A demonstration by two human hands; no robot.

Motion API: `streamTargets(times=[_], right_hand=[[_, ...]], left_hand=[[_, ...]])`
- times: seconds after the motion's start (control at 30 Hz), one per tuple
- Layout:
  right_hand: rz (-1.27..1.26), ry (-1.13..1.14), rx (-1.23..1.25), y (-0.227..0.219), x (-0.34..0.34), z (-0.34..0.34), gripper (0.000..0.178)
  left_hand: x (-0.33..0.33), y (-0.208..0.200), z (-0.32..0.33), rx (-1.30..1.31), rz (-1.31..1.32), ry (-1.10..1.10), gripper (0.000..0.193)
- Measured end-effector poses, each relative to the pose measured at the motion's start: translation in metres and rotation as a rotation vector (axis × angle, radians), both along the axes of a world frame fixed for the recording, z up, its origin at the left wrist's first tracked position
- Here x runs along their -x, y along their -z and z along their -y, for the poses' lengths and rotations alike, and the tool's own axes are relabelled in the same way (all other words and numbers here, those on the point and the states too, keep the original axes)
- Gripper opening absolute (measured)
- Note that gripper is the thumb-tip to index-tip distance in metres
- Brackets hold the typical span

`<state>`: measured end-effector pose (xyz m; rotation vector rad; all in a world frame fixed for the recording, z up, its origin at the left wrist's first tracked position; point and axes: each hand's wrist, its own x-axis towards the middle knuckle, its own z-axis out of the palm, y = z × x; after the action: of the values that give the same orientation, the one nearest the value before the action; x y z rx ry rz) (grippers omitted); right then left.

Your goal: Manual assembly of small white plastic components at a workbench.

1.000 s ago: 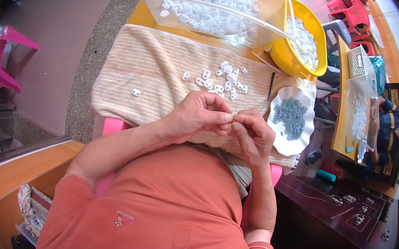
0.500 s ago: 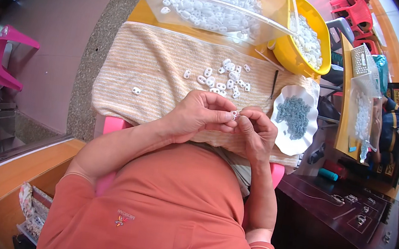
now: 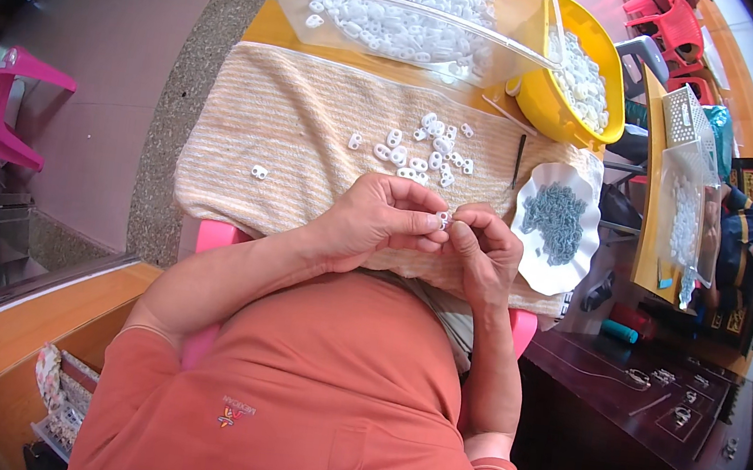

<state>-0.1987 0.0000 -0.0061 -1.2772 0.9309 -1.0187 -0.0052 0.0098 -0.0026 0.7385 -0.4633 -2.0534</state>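
Note:
My left hand [image 3: 388, 217] is closed in a pinch on a small white plastic cord lock [image 3: 443, 220] with holes, above the near part of a striped towel [image 3: 260, 113]. My right hand [image 3: 486, 246] meets it there, thumb and forefinger pressed together at the piece's right side. Whether a second small part sits between the right fingertips is hidden. Beyond the hands lies a loose group of similar white two-holed pieces [image 3: 398, 155], and a single one [image 3: 258, 172] rests farther left. To the right, a white wavy-edged dish [image 3: 532, 265] holds a heap of tiny grey-blue parts [image 3: 555, 221], perhaps springs.
A clear plastic bin [image 3: 282, 9] of white pieces stands at the back, beside a yellow basin [image 3: 617, 86] holding more. A thin black rod [image 3: 518, 161] lies near the dish. Pink stool [image 3: 6, 114] at left; another person [image 3: 751, 248] sits far right.
Both hands stay together almost in place; the white piece between the fingertips has shifted or turned very slightly. Nothing else has visibly moved.

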Motion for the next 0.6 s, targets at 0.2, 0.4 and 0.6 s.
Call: streamTargets(times=[0.2,0.4,0.6], right_hand=[[0.018,0.007,-0.011,-0.0021,-0.0022,-0.0006,0.007],[0.006,-0.01,-0.018,-0.0023,-0.0014,-0.0008,0.006],[-0.037,-0.029,0.031,0.0002,0.0002,0.0002,0.006]], left_hand=[[0.0001,0.0015,0.0003,-0.003,-0.031,-0.008,0.018],[0.0002,0.0027,0.0,0.002,-0.032,-0.006,0.019],[0.0015,0.0035,-0.0003,-0.004,-0.019,-0.017,0.017]])
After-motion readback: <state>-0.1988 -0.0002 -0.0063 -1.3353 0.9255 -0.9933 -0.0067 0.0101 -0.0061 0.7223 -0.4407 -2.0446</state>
